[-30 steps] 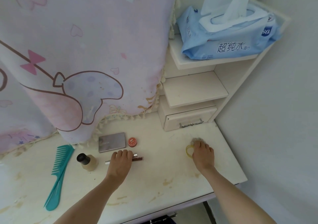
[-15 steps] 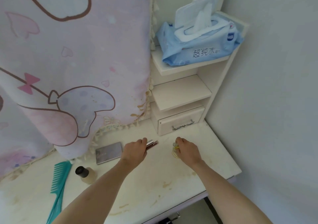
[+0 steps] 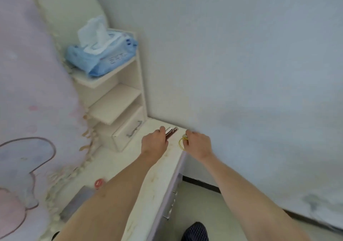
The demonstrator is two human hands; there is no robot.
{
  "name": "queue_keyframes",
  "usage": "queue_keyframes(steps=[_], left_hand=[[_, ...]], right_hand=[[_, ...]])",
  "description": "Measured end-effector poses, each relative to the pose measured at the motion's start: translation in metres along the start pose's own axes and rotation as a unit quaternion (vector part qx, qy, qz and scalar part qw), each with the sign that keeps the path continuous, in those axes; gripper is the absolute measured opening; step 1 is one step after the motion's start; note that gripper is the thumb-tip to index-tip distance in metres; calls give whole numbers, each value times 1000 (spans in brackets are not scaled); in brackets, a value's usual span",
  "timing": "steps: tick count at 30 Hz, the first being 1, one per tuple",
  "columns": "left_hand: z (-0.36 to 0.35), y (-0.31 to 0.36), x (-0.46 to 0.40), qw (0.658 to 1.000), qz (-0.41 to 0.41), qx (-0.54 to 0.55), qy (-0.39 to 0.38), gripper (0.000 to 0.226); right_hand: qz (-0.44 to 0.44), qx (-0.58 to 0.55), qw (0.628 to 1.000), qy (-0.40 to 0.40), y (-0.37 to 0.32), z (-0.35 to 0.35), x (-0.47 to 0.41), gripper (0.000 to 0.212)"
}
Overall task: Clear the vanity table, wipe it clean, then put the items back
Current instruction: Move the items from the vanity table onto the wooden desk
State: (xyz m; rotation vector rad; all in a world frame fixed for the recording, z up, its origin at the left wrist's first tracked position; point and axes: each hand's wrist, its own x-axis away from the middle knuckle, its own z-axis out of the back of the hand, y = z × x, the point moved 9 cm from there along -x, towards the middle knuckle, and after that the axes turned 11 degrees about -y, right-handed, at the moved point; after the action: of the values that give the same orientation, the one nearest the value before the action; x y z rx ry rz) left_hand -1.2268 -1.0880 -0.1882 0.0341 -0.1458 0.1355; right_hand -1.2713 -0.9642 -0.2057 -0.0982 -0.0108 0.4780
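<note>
My left hand (image 3: 155,143) grips a slim dark-red and silver makeup tube (image 3: 171,131) above the right end of the stained white vanity table (image 3: 154,181). My right hand (image 3: 198,144) pinches a yellow hair tie (image 3: 182,142) and a small pale item just past the table's right edge. Left on the tabletop are a small red round tin (image 3: 99,183) and a grey compact case (image 3: 78,201), both partly hidden by my left forearm.
A white shelf unit (image 3: 118,100) with a small drawer (image 3: 130,129) stands at the table's back corner, a blue wet-wipe pack (image 3: 102,55) on top. A pink cartoon cloth (image 3: 27,111) hangs at left. The wall (image 3: 241,64) rises at right; floor and a dark shoe (image 3: 196,231) lie below.
Both hands lifted their items off the table and moved right toward the wall. My view swung right, so the comb and small bottle left the frame.
</note>
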Motion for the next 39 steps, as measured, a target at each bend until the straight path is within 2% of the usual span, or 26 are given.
queue_keyframes(steps=[2,5,9,14,19,23,28,32,39], left_hand=[[7,48,6,998,-55,-6,-1,28],[17,133,21,989,-144,-15,7,26],[26,253,59,965,-259,-41,27,27],[33,397,127,915,-397,-45,63,22],[19,532,214,857,-511,-8,72,22],[3,616,283,809,-584,12,65,23],[-17,707,334,767,-640,29,37,19],[-35,786,362,735,-678,12,27,22],[-37,925,383,675,-735,-15,64,27]], right_hand=[[-62,-2,998,16,39,19,37,26],[-152,-11,983,99,99,58,104,17],[-251,6,960,127,177,87,202,31],[-391,33,907,155,272,115,339,29],[-487,58,860,143,344,126,482,9],[-532,54,837,113,381,122,579,13],[-590,57,795,128,429,121,671,15],[-639,32,762,98,479,108,728,17],[-705,20,704,82,591,105,791,13]])
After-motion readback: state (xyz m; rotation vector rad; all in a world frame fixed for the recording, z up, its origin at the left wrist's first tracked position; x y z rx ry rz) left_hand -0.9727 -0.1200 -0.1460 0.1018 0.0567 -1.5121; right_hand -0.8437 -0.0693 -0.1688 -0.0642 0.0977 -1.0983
